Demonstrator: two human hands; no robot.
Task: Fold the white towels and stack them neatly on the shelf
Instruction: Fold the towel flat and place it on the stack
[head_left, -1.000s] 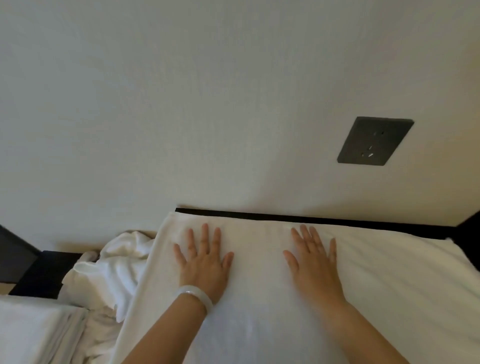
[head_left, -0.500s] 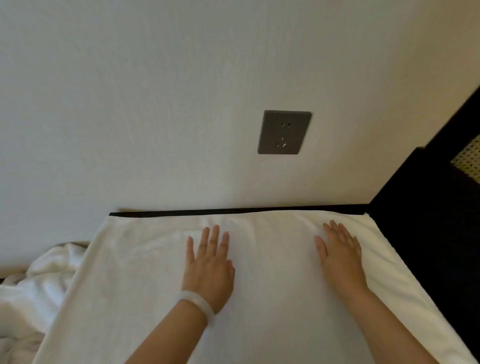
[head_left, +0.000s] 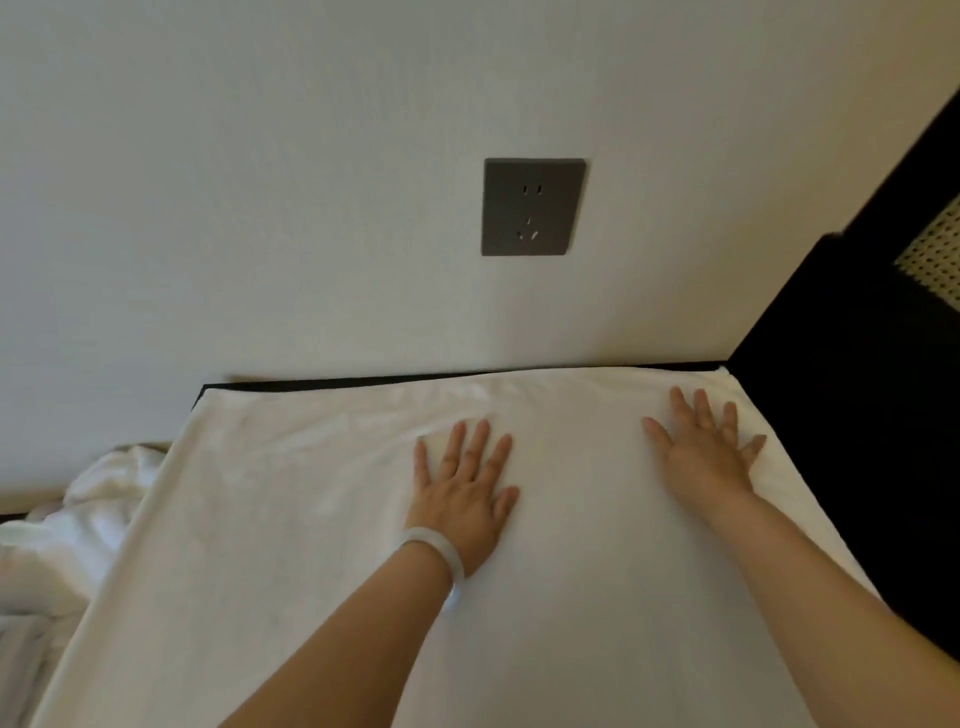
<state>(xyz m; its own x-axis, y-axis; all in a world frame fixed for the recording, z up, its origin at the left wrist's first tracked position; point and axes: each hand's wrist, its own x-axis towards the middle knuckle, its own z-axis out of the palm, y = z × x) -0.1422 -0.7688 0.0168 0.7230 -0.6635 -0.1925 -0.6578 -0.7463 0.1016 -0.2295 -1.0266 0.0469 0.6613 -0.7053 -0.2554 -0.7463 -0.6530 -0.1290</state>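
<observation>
Resting flat on a white towel (head_left: 311, 545), both hands lie palm down with fingers straight and spread, gripping nothing. The left hand (head_left: 462, 493) sits in the lower middle of the frame, with a pale bracelet (head_left: 441, 556) on its wrist. A few shallow wrinkles show in the cloth just above and left of its fingertips. The right hand (head_left: 706, 452) lies farther right, near the towel's right edge and close to its far corner. The towel is spread over a flat surface and fills the lower half of the frame. Its far edge runs along a thin black strip (head_left: 337, 383) at the foot of the cream wall. A heap of crumpled white towels (head_left: 78, 519) lies at the lower left, beside the spread towel's left edge. A dark grey socket plate (head_left: 532, 207) sits on the wall above centre. Dark furniture (head_left: 857, 415) with a woven panel (head_left: 935, 254) fills the right edge.
</observation>
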